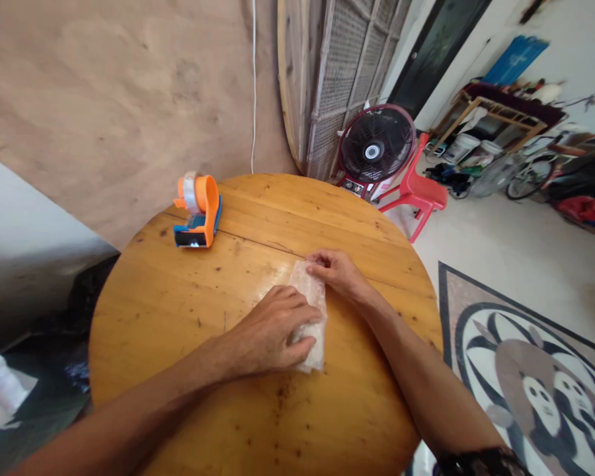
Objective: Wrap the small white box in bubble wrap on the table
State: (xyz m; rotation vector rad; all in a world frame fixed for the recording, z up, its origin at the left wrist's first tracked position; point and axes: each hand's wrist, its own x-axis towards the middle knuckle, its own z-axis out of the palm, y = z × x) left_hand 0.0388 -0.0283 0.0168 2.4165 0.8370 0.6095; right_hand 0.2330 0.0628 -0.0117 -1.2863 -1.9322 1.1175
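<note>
A pale, translucent plastic packet (313, 297) lies flat near the middle of a round wooden table (178, 311). My left hand (272, 330) rests on top of its near half, fingers curled over it and pressing it down. My right hand (337, 271) pinches the packet's far end with closed fingers. An orange and blue tape dispenser (198, 211) with a roll of clear tape stands at the table's far left, well apart from both hands.
A bare plastered wall rises behind the table. A standing fan (375, 151) and a red plastic chair (416, 195) are beyond the table's far right edge. A rug with panda figures (535, 383) covers the floor to the right.
</note>
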